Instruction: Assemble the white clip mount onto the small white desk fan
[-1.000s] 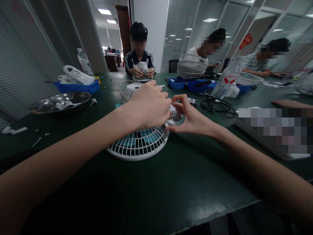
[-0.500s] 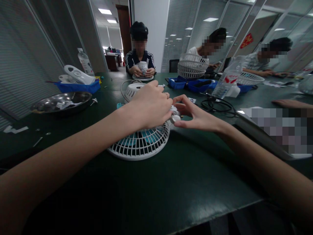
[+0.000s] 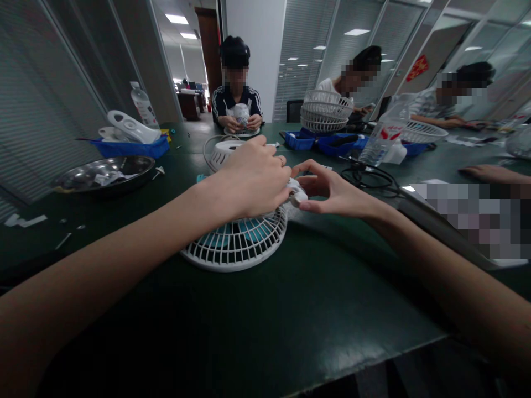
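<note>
A white fan grille with blue blades under it lies flat on the dark green table. My left hand is closed over the top of the fan's white motor part, gripping it. My right hand comes in from the right and pinches the same white part between thumb and fingers. Behind my left hand stands another white fan housing with a cord.
A steel bowl and a blue bin with white parts stand at the left. Blue trays, stacked white grilles, a plastic bottle and black cables lie beyond. Three people sit across the table; another person's hand rests at right.
My right hand has shifted its pinch on the white part, the thumb closing under it. The left hand has kept its grip; the fan stays in place.
</note>
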`<state>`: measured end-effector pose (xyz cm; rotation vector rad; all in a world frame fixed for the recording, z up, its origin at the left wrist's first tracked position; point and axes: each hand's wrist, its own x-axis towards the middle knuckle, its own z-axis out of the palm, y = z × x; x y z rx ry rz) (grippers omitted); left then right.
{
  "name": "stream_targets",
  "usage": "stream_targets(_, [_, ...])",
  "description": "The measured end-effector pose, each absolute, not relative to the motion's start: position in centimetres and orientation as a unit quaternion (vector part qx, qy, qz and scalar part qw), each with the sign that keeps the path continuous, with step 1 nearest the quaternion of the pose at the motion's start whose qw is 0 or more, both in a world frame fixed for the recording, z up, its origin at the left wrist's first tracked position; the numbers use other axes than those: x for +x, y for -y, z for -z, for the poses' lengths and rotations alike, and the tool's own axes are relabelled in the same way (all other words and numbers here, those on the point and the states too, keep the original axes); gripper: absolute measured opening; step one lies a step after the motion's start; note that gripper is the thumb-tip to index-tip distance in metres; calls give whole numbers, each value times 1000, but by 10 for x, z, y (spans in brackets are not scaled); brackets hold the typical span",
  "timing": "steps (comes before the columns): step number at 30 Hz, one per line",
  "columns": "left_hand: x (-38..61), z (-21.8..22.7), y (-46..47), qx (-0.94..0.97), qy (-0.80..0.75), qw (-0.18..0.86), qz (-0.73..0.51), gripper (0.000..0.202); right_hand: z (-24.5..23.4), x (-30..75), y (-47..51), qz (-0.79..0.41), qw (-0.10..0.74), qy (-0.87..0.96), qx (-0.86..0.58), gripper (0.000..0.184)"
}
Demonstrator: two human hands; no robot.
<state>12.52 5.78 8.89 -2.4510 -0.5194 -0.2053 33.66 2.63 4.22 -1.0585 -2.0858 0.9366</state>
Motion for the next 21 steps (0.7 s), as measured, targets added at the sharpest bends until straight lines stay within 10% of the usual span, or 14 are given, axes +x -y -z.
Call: stream_targets(21, [124, -99, -53, -947, 172, 261, 79, 54, -49, 319, -12, -178, 295, 820, -457, 49])
